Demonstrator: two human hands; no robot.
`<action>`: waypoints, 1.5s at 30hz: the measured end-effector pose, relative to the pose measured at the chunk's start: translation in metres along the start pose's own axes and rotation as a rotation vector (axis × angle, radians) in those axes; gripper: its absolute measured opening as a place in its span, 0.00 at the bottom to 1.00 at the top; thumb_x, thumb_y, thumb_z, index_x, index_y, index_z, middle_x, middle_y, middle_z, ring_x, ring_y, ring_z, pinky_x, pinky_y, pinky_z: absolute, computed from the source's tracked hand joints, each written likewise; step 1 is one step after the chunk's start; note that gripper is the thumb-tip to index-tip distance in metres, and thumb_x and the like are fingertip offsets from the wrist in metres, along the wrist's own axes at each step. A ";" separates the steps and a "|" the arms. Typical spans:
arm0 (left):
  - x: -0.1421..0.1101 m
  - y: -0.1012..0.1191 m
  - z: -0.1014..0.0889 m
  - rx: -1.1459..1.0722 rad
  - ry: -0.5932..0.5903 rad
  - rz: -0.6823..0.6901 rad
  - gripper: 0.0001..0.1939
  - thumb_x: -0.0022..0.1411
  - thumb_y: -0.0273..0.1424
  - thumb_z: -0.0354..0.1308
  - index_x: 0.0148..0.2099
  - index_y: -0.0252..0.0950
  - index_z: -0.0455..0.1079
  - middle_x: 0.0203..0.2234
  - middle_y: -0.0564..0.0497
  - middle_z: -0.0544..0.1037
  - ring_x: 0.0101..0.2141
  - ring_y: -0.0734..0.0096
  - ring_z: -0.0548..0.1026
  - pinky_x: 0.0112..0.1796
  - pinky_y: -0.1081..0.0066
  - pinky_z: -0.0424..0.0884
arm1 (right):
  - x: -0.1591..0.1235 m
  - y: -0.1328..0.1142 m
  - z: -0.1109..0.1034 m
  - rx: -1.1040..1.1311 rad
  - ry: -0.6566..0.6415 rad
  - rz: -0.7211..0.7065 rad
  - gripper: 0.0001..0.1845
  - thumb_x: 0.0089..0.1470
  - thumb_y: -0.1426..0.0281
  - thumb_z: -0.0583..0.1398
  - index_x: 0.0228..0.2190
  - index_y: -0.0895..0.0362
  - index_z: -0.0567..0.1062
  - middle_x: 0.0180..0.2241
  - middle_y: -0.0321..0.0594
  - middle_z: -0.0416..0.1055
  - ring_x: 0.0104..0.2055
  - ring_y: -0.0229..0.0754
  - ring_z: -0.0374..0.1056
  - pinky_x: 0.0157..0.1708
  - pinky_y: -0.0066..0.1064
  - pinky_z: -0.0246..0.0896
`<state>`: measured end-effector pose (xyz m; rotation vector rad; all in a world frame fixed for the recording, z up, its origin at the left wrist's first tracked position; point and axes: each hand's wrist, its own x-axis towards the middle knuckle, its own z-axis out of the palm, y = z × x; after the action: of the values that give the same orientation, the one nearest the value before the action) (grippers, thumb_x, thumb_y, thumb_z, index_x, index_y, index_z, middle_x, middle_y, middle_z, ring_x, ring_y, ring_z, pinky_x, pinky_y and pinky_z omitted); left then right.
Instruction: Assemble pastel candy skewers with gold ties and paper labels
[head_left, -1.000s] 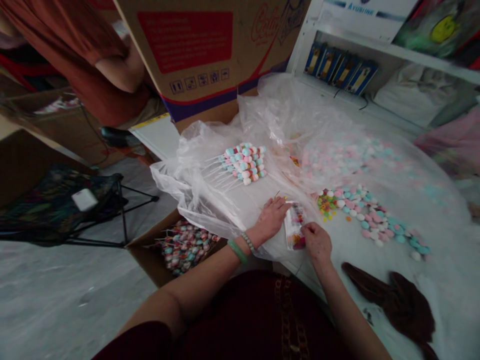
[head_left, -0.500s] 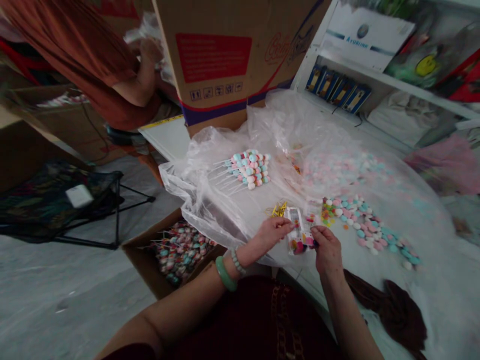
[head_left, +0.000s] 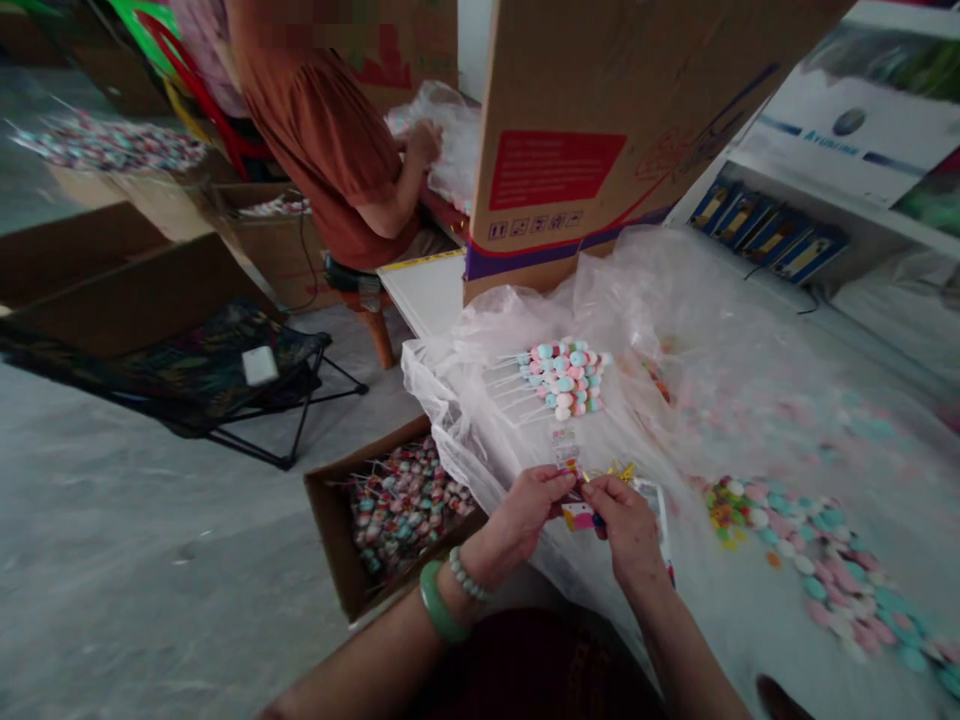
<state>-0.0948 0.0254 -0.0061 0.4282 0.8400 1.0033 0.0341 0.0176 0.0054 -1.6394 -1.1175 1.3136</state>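
My left hand (head_left: 529,505) and my right hand (head_left: 622,520) meet just above the near table edge, both pinched on a small clear packet of coloured candies (head_left: 579,516). A green bangle and a bead bracelet ring my left wrist. Tiny gold twist ties (head_left: 619,470) lie just beyond my fingers. Farther out, a bundle of pastel marshmallow skewers (head_left: 564,376) rests on crumpled clear plastic sheeting (head_left: 675,330). Loose pastel candies (head_left: 817,570) are scattered to the right.
An open cardboard box of wrapped candy sticks (head_left: 397,505) sits on the floor left of me. A big cardboard carton (head_left: 600,130) stands at the table's back. A person in an orange shirt (head_left: 330,150) works behind it. A folding stool (head_left: 217,370) stands at left.
The view has swung left and up. My hands have lifted the candy packet off the table and drawn together on it, closer to me.
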 end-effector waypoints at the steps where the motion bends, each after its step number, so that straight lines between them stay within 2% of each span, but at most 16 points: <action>1: 0.002 0.006 -0.007 -0.002 0.051 0.041 0.11 0.46 0.35 0.65 0.29 0.30 0.75 0.25 0.48 0.77 0.26 0.73 0.71 0.31 0.72 0.64 | 0.006 -0.005 0.008 0.013 -0.035 -0.006 0.13 0.46 0.61 0.61 0.19 0.57 0.71 0.14 0.28 0.56 0.17 0.31 0.50 0.16 0.25 0.43; 4: 0.009 0.028 -0.029 -0.013 0.200 0.123 0.11 0.46 0.34 0.65 0.26 0.30 0.74 0.22 0.49 0.75 0.24 0.74 0.70 0.30 0.73 0.65 | 0.026 -0.017 0.031 0.128 -0.152 0.000 0.13 0.47 0.61 0.60 0.20 0.57 0.70 0.14 0.29 0.60 0.17 0.31 0.53 0.18 0.25 0.46; 6: 0.011 0.041 -0.041 -0.052 0.243 0.137 0.11 0.44 0.34 0.66 0.24 0.29 0.72 0.19 0.50 0.74 0.22 0.76 0.69 0.27 0.74 0.65 | 0.041 -0.024 0.046 0.255 -0.194 0.060 0.11 0.46 0.62 0.60 0.22 0.57 0.71 0.17 0.32 0.65 0.18 0.32 0.55 0.19 0.25 0.49; 8: 0.012 0.052 -0.050 -0.098 0.258 0.125 0.12 0.41 0.34 0.68 0.24 0.30 0.72 0.17 0.52 0.72 0.19 0.77 0.67 0.24 0.74 0.64 | 0.055 -0.031 0.058 0.364 -0.151 0.105 0.10 0.43 0.64 0.62 0.23 0.58 0.71 0.20 0.34 0.67 0.18 0.32 0.56 0.19 0.26 0.50; 10: 0.011 0.059 -0.054 -0.147 0.287 0.106 0.12 0.39 0.32 0.69 0.24 0.30 0.71 0.17 0.53 0.72 0.19 0.77 0.67 0.23 0.75 0.65 | 0.067 -0.040 0.067 0.423 -0.041 0.047 0.08 0.41 0.66 0.62 0.22 0.58 0.70 0.18 0.32 0.65 0.18 0.31 0.55 0.18 0.24 0.49; 13: 0.008 0.065 -0.053 -0.200 0.316 0.093 0.13 0.41 0.33 0.69 0.25 0.31 0.70 0.17 0.54 0.72 0.19 0.78 0.68 0.23 0.77 0.65 | 0.083 -0.056 0.076 0.518 0.016 -0.051 0.07 0.42 0.67 0.63 0.23 0.57 0.70 0.17 0.29 0.62 0.18 0.30 0.53 0.17 0.23 0.46; 17: 0.005 0.070 -0.045 -0.199 0.276 0.070 0.13 0.43 0.33 0.68 0.30 0.31 0.72 0.20 0.52 0.74 0.19 0.77 0.70 0.21 0.77 0.65 | 0.102 -0.078 0.081 0.776 -0.127 0.156 0.09 0.41 0.67 0.63 0.28 0.57 0.71 0.18 0.28 0.64 0.16 0.29 0.53 0.15 0.22 0.45; 20: 0.004 0.070 -0.040 -0.198 0.258 0.069 0.13 0.44 0.31 0.67 0.33 0.32 0.71 0.22 0.52 0.75 0.20 0.76 0.70 0.23 0.76 0.66 | 0.117 -0.090 0.084 0.876 -0.218 0.283 0.06 0.44 0.69 0.61 0.26 0.57 0.69 0.17 0.27 0.62 0.14 0.27 0.50 0.14 0.21 0.44; 26: 0.003 0.056 -0.046 -0.166 0.308 0.060 0.08 0.45 0.28 0.64 0.26 0.32 0.67 0.17 0.56 0.69 0.18 0.79 0.67 0.22 0.78 0.63 | 0.136 -0.104 0.082 0.818 -0.265 0.263 0.12 0.48 0.69 0.60 0.20 0.55 0.62 0.12 0.23 0.52 0.13 0.27 0.45 0.14 0.19 0.41; 28: 0.002 0.053 -0.048 -0.161 0.323 0.073 0.07 0.45 0.26 0.62 0.25 0.32 0.66 0.16 0.57 0.67 0.18 0.80 0.66 0.21 0.78 0.62 | 0.134 -0.103 0.077 0.774 -0.259 0.238 0.11 0.46 0.68 0.61 0.20 0.56 0.64 0.12 0.24 0.54 0.13 0.28 0.47 0.14 0.20 0.42; 30: 0.001 0.051 -0.047 -0.155 0.309 0.081 0.06 0.46 0.26 0.62 0.27 0.32 0.67 0.18 0.56 0.70 0.20 0.78 0.68 0.23 0.77 0.65 | 0.121 -0.095 0.067 0.718 -0.240 0.213 0.10 0.43 0.68 0.63 0.21 0.56 0.66 0.13 0.26 0.58 0.14 0.29 0.51 0.14 0.20 0.44; 34: -0.002 0.053 -0.034 -0.140 0.238 0.121 0.08 0.49 0.28 0.63 0.34 0.31 0.71 0.27 0.50 0.76 0.26 0.73 0.73 0.31 0.72 0.70 | 0.073 -0.063 0.030 0.540 -0.197 0.167 0.10 0.36 0.68 0.67 0.22 0.57 0.71 0.17 0.30 0.67 0.19 0.32 0.60 0.19 0.23 0.54; 36: -0.001 0.052 -0.024 -0.118 0.205 0.126 0.06 0.50 0.29 0.62 0.31 0.31 0.70 0.25 0.50 0.75 0.25 0.73 0.72 0.29 0.73 0.69 | 0.045 -0.044 0.005 0.345 -0.180 0.081 0.11 0.40 0.64 0.66 0.26 0.57 0.74 0.18 0.32 0.68 0.21 0.34 0.62 0.21 0.25 0.56; 38: 0.003 0.049 -0.014 -0.092 0.207 0.098 0.06 0.53 0.30 0.61 0.31 0.31 0.70 0.26 0.49 0.75 0.24 0.74 0.71 0.28 0.73 0.69 | 0.020 -0.025 -0.021 0.202 -0.132 0.025 0.14 0.42 0.62 0.64 0.31 0.58 0.76 0.17 0.32 0.67 0.20 0.35 0.61 0.21 0.26 0.54; 40: 0.008 0.045 -0.004 -0.089 0.215 0.081 0.05 0.54 0.29 0.60 0.31 0.30 0.71 0.26 0.48 0.75 0.24 0.74 0.71 0.28 0.73 0.69 | 0.000 -0.006 -0.045 0.135 -0.083 0.019 0.15 0.42 0.62 0.64 0.32 0.58 0.77 0.16 0.31 0.64 0.19 0.34 0.57 0.21 0.26 0.51; 45: 0.025 0.038 0.021 -0.241 0.279 0.023 0.04 0.57 0.23 0.56 0.29 0.30 0.69 0.23 0.50 0.73 0.23 0.76 0.71 0.26 0.75 0.68 | -0.039 0.029 -0.082 0.107 -0.074 0.050 0.12 0.46 0.60 0.62 0.25 0.56 0.75 0.15 0.30 0.58 0.20 0.34 0.53 0.21 0.27 0.48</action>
<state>-0.0932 0.0673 0.0213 0.0923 0.9497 1.1869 0.1161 -0.0314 0.0083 -1.5607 -1.0363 1.4517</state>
